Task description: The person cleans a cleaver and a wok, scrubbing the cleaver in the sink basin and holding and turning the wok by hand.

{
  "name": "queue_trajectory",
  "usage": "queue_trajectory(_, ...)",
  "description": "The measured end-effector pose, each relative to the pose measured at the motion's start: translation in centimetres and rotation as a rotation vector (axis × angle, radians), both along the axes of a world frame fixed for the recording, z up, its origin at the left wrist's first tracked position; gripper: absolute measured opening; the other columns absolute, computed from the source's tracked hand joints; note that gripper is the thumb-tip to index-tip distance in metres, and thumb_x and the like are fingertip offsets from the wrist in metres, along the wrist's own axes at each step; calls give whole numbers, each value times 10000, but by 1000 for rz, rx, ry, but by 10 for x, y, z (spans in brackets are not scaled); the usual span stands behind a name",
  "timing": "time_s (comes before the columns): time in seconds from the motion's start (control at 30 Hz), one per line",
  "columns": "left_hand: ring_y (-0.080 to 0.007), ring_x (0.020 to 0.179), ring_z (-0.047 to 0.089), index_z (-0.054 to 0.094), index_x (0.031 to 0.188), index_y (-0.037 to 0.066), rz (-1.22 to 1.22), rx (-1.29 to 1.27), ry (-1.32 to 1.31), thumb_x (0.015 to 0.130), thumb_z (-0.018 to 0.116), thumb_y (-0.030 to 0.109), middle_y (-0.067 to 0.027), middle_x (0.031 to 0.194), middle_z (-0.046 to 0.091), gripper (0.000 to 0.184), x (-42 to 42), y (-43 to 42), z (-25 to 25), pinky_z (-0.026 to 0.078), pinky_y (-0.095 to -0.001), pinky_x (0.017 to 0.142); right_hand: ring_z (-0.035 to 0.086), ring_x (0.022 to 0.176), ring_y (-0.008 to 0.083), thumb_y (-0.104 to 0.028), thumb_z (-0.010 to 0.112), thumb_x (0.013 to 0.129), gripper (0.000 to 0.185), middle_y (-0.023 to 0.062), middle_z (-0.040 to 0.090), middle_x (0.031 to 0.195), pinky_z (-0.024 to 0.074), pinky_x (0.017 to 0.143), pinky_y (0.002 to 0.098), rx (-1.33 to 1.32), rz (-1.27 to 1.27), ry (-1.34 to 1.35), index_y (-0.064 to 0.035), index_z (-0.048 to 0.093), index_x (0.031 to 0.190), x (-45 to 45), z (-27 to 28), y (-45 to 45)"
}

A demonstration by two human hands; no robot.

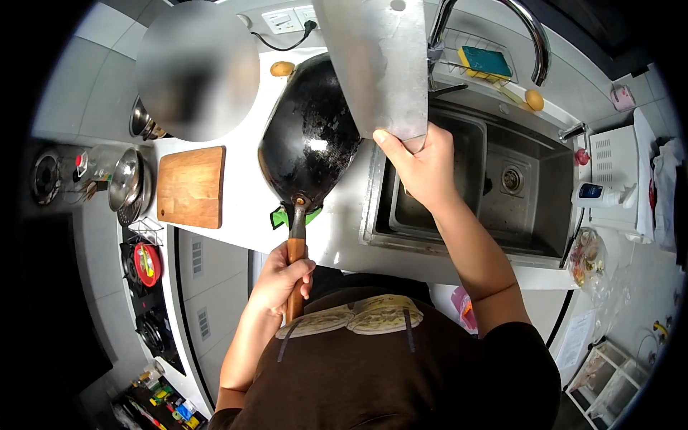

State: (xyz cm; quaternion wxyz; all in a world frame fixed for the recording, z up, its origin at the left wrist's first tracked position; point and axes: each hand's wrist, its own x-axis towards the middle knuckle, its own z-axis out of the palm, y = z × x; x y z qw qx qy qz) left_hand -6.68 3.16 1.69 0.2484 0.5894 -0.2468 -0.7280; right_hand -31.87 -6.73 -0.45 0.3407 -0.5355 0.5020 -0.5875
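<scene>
My left hand (278,278) is closed around the wooden handle of a black wok (301,136), which points away from me over the white counter. Raised at the sink's left edge, my right hand (428,170) grips a cleaver (390,68). Its broad steel blade stands upward, partly covering the wok's right side, and the top runs out of view. The cleaver's handle is mostly hidden inside my fingers. A bit of green material (278,217) shows beneath the wok near its handle.
A wooden cutting board (190,188) lies left of the wok. To the right is a steel sink (555,190) with a curved faucet (539,43). A sponge (484,61) sits in a wire rack behind it. Potato-like items rest behind the wok (282,69) and sink.
</scene>
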Motion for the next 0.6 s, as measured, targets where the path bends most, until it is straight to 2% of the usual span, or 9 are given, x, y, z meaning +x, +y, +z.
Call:
queue_trajectory(0.17, -112, 436, 475, 463, 889, 22, 8, -2, -2, 799, 580, -27, -40, 649, 499, 156, -1, 0, 1, 399, -231, 392, 610, 587, 144, -132, 701, 788, 168, 102, 665, 685, 471, 561, 293, 87, 3, -47, 23, 667, 843, 0, 4, 0)
queue_trajectory(0.37, -113, 436, 481, 469, 914, 13, -5, -5, -11, 799, 582, -21, -43, 647, 506, 165, 0, -1, 0, 403, -232, 396, 616, 597, 159, -139, 712, 779, 182, 103, 667, 693, 477, 579, 300, 0, -1, 111, 21, 667, 853, 0, 2, 2)
queue_trajectory(0.43, -114, 436, 481, 470, 920, 11, -6, -5, -14, 799, 582, -19, -43, 645, 506, 167, 0, -1, 1, 404, -232, 398, 614, 584, 193, -138, 720, 767, 179, 107, 664, 695, 483, 590, 319, 87, -13, -76, 17, 671, 839, 3, 4, 3)
queue_trajectory(0.47, -115, 434, 481, 470, 920, 13, -9, -1, -13, 798, 580, -18, -42, 641, 505, 167, 1, -1, 1, 403, -233, 398, 614, 584, 193, -138, 720, 767, 179, 107, 664, 695, 483, 590, 319, 84, -12, -77, 17, 671, 839, 4, 1, 3)
queue_trajectory(0.57, -118, 431, 479, 470, 920, 16, -12, 0, -13, 795, 575, -16, -41, 636, 504, 167, -1, -2, 1, 403, -236, 397, 614, 614, 171, -134, 712, 779, 160, 102, 673, 714, 481, 610, 308, -62, -22, 171, 15, 673, 822, 2, -4, 6)
queue_trajectory(0.6, -119, 429, 478, 470, 920, 18, -10, -6, -10, 794, 573, -16, -41, 634, 504, 167, -1, -2, 1, 402, -239, 396, 614, 614, 171, -134, 712, 779, 160, 102, 673, 714, 481, 610, 308, -61, -22, 171, 15, 673, 822, 1, 0, 6)
